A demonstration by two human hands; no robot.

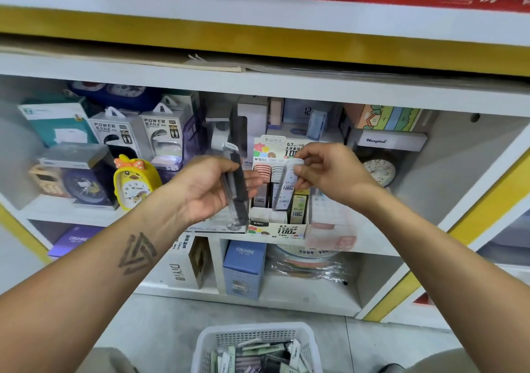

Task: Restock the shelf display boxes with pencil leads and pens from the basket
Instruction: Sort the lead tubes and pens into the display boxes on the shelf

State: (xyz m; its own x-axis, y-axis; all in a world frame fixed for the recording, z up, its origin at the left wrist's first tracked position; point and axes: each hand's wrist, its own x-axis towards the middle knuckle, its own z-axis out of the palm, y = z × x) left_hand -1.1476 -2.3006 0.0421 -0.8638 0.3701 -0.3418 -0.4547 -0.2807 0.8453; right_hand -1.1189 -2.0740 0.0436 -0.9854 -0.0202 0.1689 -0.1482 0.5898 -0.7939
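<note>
Left hand (pixel 212 189), centre of frame: fingers curled round a dark pen in a clear case (pixel 236 183), held upright before the shelf.
Right hand (pixel 329 172), right of centre: thumb and fingertips pinch the top of a pale lead case (pixel 285 186), its lower end inside the display box (pixel 275 229).
Display box: mid-frame on the shelf (pixel 372 240), holding rows of lead cases; printed "0.7 HB 100".
Basket (pixel 206 341), bottom centre, on the floor: white, with assorted lead packs inside.
Duck clock (pixel 134 183), left of centre, yellow.
Power bank boxes (pixel 137 134), upper left.
</note>
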